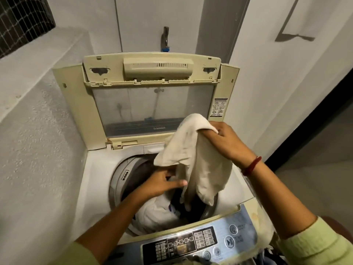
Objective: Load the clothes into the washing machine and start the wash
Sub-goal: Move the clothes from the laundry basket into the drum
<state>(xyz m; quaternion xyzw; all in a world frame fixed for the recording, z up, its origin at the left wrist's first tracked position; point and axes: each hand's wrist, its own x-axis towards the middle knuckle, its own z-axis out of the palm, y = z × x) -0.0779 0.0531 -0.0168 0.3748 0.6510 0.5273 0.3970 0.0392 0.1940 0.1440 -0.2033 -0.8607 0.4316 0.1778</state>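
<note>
Pale-green sleeves [315, 243] enter at the bottom edge as a person leans over a top-loading washer [95, 169]. Its panel [191, 243] runs along the front edge, and the start button [229, 241] is untouched. A pile [265, 238] of pale and blue fabric sits at the front right corner, beside the panel.

Above the drum [118, 180], the right hand [227, 142], with a red bangle [252, 165] at the wrist, pinches the top of a cream cloth [198, 159], with fingers curled tight round a bunched fold. From that grip the cloth hangs down and slightly toward the camera. Its long axis is close to vertical, and its two loose tails dip inside the right half of the drum mouth.

The left hand [162, 183] reaches in low from the washer's left side, nearer the drum than the right. Its thumb is stretched out and its fingers are tucked under the cloth's lower left corner. Whether they clasp the hem or merely touch it cannot be told.

Clothes [158, 213], white and dark, already lie in the drum toward its front edge, directly below the hanging cloth. The lid [152, 111] stands propped open at the back edge.

With the drum straight beneath the grip, the drop appears to need only a lowering and release by the right hand. Loading looks partway done, and the wash has not been started.
</note>
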